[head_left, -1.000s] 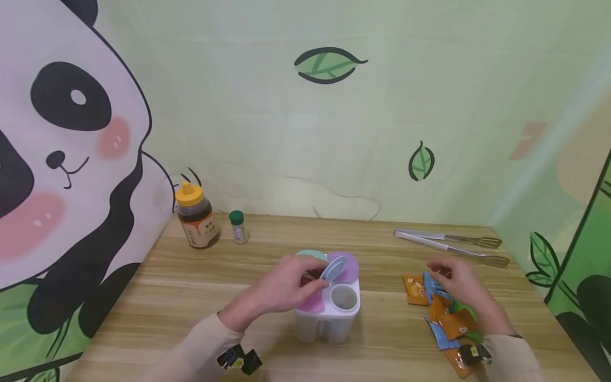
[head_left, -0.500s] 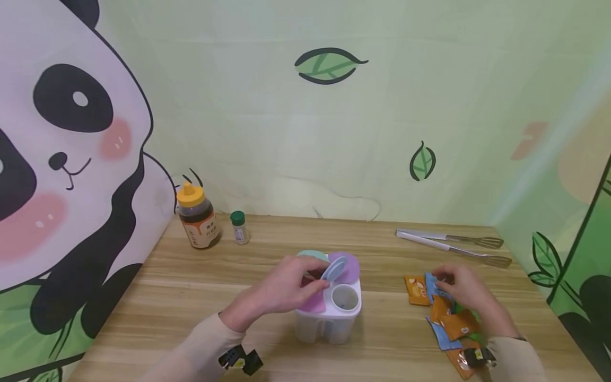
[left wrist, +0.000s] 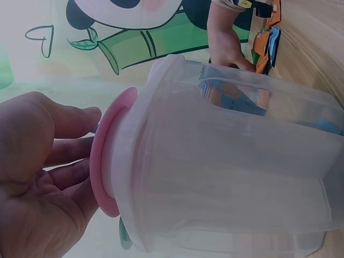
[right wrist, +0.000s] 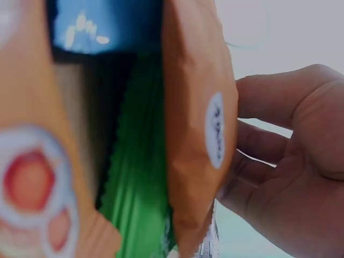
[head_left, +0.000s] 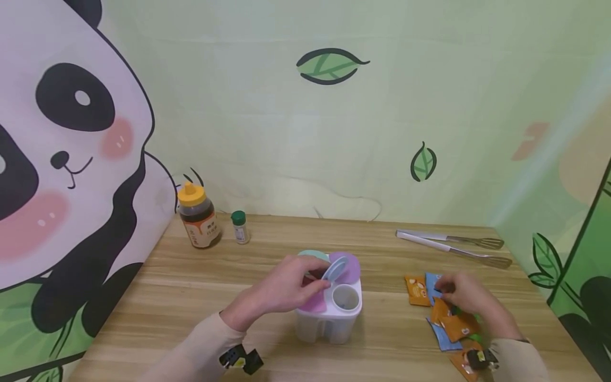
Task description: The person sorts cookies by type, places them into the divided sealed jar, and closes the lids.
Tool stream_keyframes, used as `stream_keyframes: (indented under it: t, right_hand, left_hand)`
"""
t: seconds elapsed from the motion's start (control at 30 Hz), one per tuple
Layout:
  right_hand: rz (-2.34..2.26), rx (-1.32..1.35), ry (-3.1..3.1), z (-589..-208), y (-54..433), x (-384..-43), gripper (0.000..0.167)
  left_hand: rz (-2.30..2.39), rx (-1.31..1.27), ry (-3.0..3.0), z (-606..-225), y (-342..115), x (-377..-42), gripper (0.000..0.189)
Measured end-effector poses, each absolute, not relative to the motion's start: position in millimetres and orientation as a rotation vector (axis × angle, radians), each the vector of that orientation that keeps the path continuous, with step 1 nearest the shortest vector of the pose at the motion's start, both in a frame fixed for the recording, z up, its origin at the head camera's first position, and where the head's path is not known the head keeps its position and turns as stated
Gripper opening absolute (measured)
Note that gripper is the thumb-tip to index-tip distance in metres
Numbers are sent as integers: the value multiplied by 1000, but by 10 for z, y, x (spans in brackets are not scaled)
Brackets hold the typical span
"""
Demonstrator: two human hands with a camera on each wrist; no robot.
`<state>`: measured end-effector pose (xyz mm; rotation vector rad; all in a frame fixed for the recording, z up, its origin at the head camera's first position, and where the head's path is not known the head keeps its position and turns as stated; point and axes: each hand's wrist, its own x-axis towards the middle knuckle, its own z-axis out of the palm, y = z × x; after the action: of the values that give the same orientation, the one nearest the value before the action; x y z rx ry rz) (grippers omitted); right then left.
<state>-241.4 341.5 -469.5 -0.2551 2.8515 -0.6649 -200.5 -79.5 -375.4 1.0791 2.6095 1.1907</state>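
Observation:
My left hand [head_left: 286, 284] pinches a light blue round lid [head_left: 335, 269], tilted up over a white container [head_left: 329, 323] with clear walls. Beside that lid, one round opening of the container is uncovered; purple, teal and pink lids [head_left: 314, 303] cover the others. In the left wrist view the pink lid [left wrist: 107, 156] hides most of the fingertips. At the right, my right hand [head_left: 465, 293] pinches a small blue packet [head_left: 432, 285] at the top of a pile of packets. An orange packet [right wrist: 196, 123] hides those fingertips in the right wrist view.
Several orange, blue and green packets [head_left: 459, 324] lie around the right hand. Two slotted metal tools with white handles [head_left: 429, 241] lie behind. A yellow-capped bottle [head_left: 199, 220] and a green-capped shaker [head_left: 240, 228] stand at the back left, near the wall.
My right hand has lowered and moved slightly right, its fingers closing on the blue packet. The left hand keeps the blue lid tilted in the same spot.

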Motion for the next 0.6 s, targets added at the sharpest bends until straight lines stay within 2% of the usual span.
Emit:
stream_keyframes:
  t: [0.23, 0.6]
  right_hand:
    - [-562, -282, 2832, -4685, 3394, -2432, 21]
    - [-486, -267, 2850, -4683, 3316, -2439, 40]
  left_hand:
    - [1206, 1093, 2606, -3763, -795, -2005, 26]
    - [1193, 1073, 2604, -3751, -793, -2002, 26]
